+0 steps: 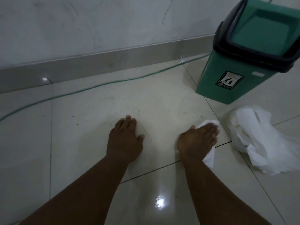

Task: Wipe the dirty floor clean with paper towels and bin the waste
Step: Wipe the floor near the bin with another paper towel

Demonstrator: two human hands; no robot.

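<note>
My right hand (197, 140) presses flat on a white paper towel (208, 157) against the cream tiled floor (90, 127), the towel showing past the fingertips and under the wrist. My left hand (124, 138) rests flat on the floor with fingers together, holding nothing. Dark specks and faint smudges of dirt (136, 109) lie on the tile just beyond my left hand. A green bin (227, 82) with a black rim and a green swing lid stands at the upper right. A loose pile of white paper towels (258, 140) lies on the floor right of my right hand.
A thin green hose (100, 85) runs across the floor along the grey skirting board (97, 65) of the white wall. A bright light reflection (159, 202) shines on the tile between my forearms.
</note>
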